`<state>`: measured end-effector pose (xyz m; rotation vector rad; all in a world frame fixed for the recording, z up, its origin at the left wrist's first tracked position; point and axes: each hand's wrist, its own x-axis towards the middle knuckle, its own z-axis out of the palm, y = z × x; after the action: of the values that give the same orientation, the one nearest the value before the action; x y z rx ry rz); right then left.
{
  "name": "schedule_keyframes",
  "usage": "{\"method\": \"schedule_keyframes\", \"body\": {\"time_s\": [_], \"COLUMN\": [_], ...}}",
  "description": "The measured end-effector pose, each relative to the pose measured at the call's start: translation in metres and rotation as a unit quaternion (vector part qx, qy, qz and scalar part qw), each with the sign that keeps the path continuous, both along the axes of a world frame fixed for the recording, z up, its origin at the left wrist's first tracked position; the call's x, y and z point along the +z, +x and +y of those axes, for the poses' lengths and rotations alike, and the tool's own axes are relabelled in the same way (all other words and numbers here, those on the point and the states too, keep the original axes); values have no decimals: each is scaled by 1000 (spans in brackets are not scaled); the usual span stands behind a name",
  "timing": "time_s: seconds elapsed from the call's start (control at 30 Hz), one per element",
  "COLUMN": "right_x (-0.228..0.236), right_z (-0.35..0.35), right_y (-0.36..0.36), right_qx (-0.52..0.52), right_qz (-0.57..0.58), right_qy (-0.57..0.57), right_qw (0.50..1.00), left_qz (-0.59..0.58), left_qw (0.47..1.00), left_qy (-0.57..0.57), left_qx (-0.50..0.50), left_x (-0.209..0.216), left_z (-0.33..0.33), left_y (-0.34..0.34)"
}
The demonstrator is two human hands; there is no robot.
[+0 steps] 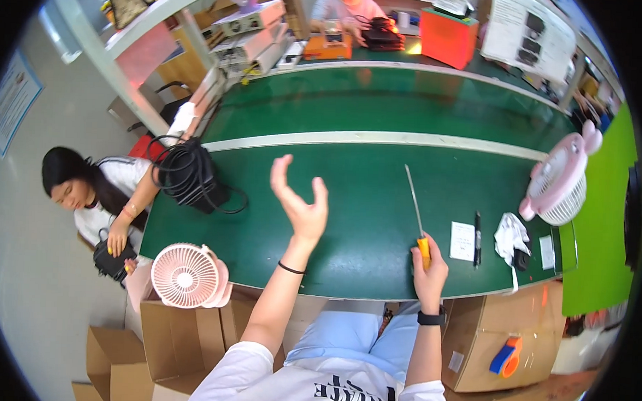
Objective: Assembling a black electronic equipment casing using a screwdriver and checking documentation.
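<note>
From where I stand, the screwdriver (pixel 424 253) is the thing to watch: it sits in the right hand (pixel 430 272), fingers closed around its yellow handle, the long thin shaft pointing away from the body over the green tabletop (pixel 362 223). I can't tell whether the tip touches the surface. The left hand (pixel 299 207) hangs above the tabletop, thumb and fingers (pixel 280 174) spread wide in a curve, with nothing in them. Tip and bare hand are well apart, but if the left hand were to swing across without care, I'd fear a jab, since the shaft has no cover. A loose grip could also let the tool drop and scratch the green surface. Just beyond the left forearm, a black cable (pixel 237 208) trails in loops around a dark bundle (pixel 203 184); a wrist or elbow could snag one and drag the lot. The near pink fan (pixel 185 276) looks perched right at the front edge, so a knock from the left elbow might tip it toward the open box (pixel 182 340) below. Over on the right, a pen (pixel 477 239) and a paper slip (pixel 462 241) lie near the right hand, where a careless sweep would push them into the white cloth (pixel 510 237).
</note>
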<state>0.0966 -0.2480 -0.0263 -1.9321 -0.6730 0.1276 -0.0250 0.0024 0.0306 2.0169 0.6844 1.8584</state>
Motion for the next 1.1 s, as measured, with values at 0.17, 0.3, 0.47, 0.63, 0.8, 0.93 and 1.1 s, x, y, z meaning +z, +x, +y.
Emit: {"method": "schedule_keyframes", "body": {"time_s": [0.17, 0.3, 0.47, 0.63, 0.8, 0.93, 1.1], "right_x": [-3, -20, -19, -15, -18, -26, -41], "right_z": [-1, -2, -6, -4, 0, 2, -11], "right_y": [2, 4, 4, 7, 7, 9, 17], "right_qx": [-11, -49, -59, -59, -57, -62, -61], "right_qz": [-6, -88, -119, -84, -32, -33, -12], "right_qy": [77, 51, 51, 99, 121, 159, 172], "right_qw": [997, 994, 990, 990, 990, 985, 983], "left_qz": [115, 230, 303, 310, 324, 326, 299], "left_qw": [970, 898, 855, 865, 877, 881, 877], "left_qy": [-44, -67, 17, 16, 42, 40, -7], "left_qx": [-210, -369, -420, -394, -353, -341, -376], "left_x": [-19, -53, -53, -59, -53, -58, -58], "left_z": [-67, -125, -137, -124, -119, -118, -128], "left_y": [57, 64, 58, 56, 57, 58, 57]}}
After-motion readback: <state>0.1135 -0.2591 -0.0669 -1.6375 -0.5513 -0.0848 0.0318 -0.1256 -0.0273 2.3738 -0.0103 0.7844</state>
